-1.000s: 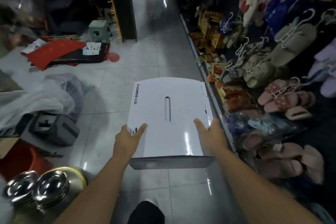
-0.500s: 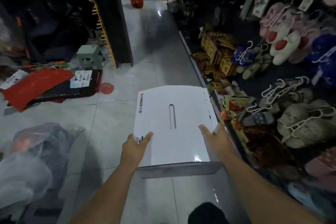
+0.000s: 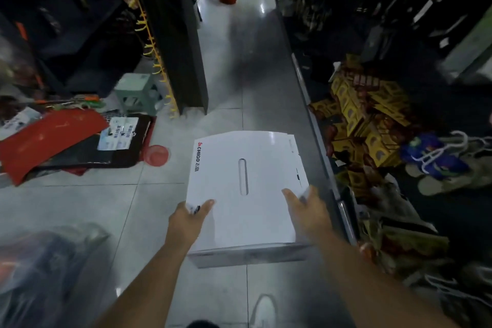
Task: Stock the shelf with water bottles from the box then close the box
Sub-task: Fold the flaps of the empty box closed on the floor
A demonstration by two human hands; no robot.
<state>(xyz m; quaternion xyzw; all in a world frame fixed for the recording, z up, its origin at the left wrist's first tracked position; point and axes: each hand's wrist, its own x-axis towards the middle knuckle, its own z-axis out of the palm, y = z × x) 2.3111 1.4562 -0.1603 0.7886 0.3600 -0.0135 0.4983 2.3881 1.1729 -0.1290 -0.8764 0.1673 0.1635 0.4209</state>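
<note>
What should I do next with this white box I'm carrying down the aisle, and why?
Probably set it down on the floor beside the right-hand shelf. Both hands, left hand and right hand, grip the white box by its near corners, its top is closed, and no bottles are visible, so you can't open it until your hands are free.

"CHIGO" is printed in red on the white box (image 3: 245,184)

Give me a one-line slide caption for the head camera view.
Both hands, left hand and right hand, carry a closed white box down a tiled shop aisle beside a low shelf.
</note>
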